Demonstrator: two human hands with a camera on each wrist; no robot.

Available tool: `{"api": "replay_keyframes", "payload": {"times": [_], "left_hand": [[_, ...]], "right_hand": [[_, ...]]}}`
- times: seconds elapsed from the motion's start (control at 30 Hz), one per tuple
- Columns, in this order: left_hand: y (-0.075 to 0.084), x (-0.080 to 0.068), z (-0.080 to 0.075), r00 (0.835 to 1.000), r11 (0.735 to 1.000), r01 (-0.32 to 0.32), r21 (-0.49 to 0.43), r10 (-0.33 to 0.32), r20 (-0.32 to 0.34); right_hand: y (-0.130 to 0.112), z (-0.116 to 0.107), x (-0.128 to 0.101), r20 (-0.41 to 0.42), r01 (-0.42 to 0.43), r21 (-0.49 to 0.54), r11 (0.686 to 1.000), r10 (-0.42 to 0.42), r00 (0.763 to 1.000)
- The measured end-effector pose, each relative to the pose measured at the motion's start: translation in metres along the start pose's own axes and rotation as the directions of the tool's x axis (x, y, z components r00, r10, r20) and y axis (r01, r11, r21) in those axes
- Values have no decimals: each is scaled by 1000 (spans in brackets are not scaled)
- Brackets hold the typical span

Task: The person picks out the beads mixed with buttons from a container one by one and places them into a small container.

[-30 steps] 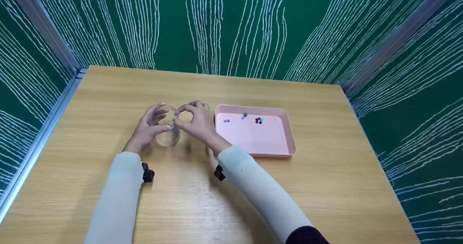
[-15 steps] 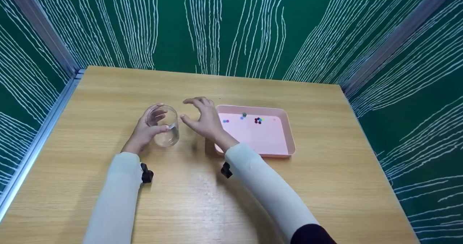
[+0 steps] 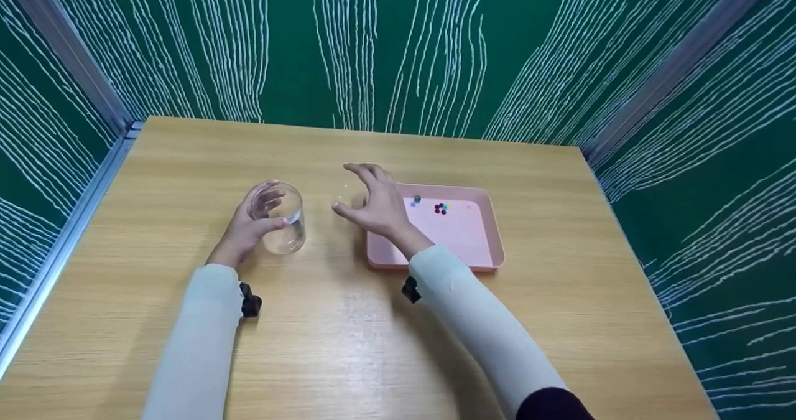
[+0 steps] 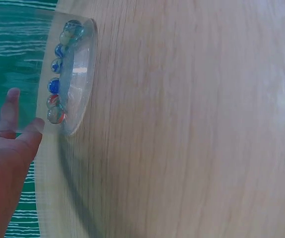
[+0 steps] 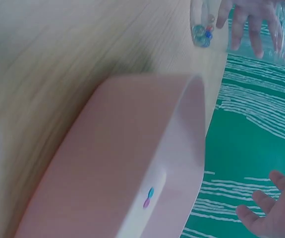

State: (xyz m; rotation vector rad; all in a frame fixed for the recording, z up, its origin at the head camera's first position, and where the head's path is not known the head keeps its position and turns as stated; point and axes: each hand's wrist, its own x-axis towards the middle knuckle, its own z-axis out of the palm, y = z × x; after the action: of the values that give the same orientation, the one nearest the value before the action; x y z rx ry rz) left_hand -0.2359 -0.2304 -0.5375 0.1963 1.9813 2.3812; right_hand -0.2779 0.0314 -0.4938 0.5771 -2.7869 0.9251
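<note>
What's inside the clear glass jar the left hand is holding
Marbles lie along the bottom of the glass jar, several blue, some with red; the left hand grips its side. The exact count is unclear, since some overlap and glare blurs them.

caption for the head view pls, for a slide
Left hand grips a clear jar; open right hand hovers by the pink tray of marbles.

We can't count the beads in the pink tray (image 3: 494, 233) from the head view, they're just tiny colored specks. Our right hand (image 3: 377, 206) covers the tray's near-left corner. The right wrist view cuts that hand off at the edge, and the jar (image 5: 246, 22) gets clipped at the top.
</note>
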Motion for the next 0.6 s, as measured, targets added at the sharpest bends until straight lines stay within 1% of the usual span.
{"api": "replay_keyframes", "payload": {"times": [0.1, 0.23, 0.4, 0.6], "left_hand": [[0, -1, -1, 1000, 1000, 23, 10, -23, 6], [0, 0, -1, 999, 998, 47, 30, -47, 13], [-1, 0, -1, 999, 999, 41, 36, -41, -4], [0, 0, -1, 999, 997, 42, 58, -41, -13]], "right_hand": [[9, -4, -1, 5, 3, -29, 1000, -3, 1000], [21, -10, -1, 22, -12, -51, 999, 13, 1000], [36, -16, -1, 31, -41, -68, 997, 43, 999], [58, -23, -1, 13, -32, -120, 992, 34, 999]]}}
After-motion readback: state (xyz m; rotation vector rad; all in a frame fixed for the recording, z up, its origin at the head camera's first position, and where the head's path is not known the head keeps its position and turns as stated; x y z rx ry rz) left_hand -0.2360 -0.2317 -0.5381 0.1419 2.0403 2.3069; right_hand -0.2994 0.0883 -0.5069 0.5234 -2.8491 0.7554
